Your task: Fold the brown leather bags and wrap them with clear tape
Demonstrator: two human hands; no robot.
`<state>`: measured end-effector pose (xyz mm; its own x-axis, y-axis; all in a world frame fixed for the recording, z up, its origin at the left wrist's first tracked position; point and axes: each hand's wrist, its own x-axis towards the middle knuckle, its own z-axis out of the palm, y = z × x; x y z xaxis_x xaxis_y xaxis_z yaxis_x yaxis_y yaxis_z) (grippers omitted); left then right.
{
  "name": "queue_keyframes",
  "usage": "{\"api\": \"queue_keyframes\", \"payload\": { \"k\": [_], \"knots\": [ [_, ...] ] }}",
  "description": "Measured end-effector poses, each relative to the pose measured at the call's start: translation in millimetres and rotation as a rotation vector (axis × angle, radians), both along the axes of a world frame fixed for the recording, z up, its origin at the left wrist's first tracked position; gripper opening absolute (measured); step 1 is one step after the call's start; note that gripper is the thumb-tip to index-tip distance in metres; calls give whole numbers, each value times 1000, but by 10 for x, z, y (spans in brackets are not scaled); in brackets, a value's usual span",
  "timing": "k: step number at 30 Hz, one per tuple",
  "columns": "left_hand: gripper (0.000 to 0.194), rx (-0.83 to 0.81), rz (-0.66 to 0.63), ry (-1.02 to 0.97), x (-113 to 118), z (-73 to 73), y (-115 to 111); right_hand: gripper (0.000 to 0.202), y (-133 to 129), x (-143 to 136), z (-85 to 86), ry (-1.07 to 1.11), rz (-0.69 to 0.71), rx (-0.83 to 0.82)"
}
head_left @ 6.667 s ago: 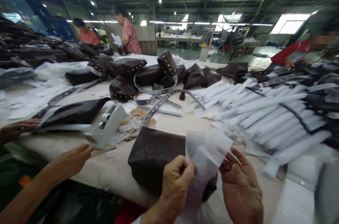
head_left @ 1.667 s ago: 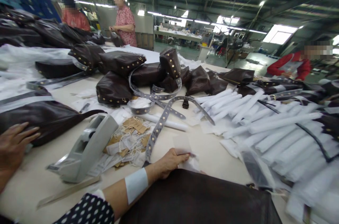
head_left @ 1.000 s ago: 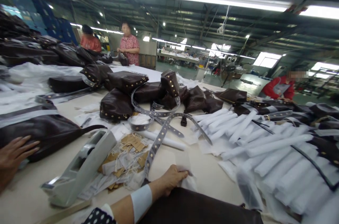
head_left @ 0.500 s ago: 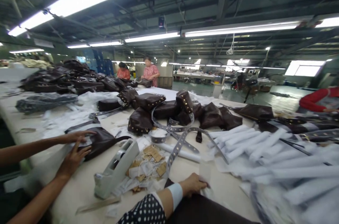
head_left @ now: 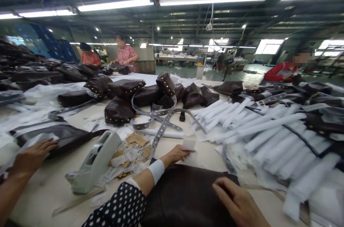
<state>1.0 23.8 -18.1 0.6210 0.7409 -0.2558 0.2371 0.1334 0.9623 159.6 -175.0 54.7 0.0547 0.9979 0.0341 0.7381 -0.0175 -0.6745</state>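
Note:
A dark brown leather bag (head_left: 185, 194) lies flat on the table directly in front of me. Just past its far edge, my left hand (head_left: 176, 153), below a polka-dot sleeve and a pale cuff, pinches a small white paper slip (head_left: 189, 144). My right hand (head_left: 238, 198) is over the bag's right side, fingers loosely bent and nothing visible in them; whether it touches the leather is unclear. Left of the bag stand a grey tape dispenser (head_left: 94, 162) and a pile of brown and white hang tags (head_left: 133, 151) with strings.
At the left a co-worker's hand (head_left: 34, 155) rests on another brown bag (head_left: 64, 134). Studded bags (head_left: 119, 110) and a grey studded strap (head_left: 163, 126) lie ahead. White paper-wrapped rolls (head_left: 279, 144) cover the right side. Another person (head_left: 282, 71) in red works beyond them.
My view has swung right and down, showing more of the brown bag. My right hand has come into view over it. My left hand still holds the slip; only one co-worker's hand shows clearly.

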Motion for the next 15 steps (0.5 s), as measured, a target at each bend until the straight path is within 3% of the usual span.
{"api": "queue_keyframes", "payload": {
  "k": [3, 6, 10, 15],
  "knots": [
    [39, 6, -51, -3, 13, 74, -44, 25, 708, 33, -122, 68, -147, -190],
    [36, 15, -81, 17, 5, 118, -67, 16, 1141, -28, -282, 125, -137, -308],
    [21, 38, -61, 128, -58, 87, 2, 12, 1278, -15, -450, 112, -157, -383],
    [23, 90, -18, 361, -240, -11, 198, 18, 1235, 305, -488, -54, -218, -420]
  ]
}}
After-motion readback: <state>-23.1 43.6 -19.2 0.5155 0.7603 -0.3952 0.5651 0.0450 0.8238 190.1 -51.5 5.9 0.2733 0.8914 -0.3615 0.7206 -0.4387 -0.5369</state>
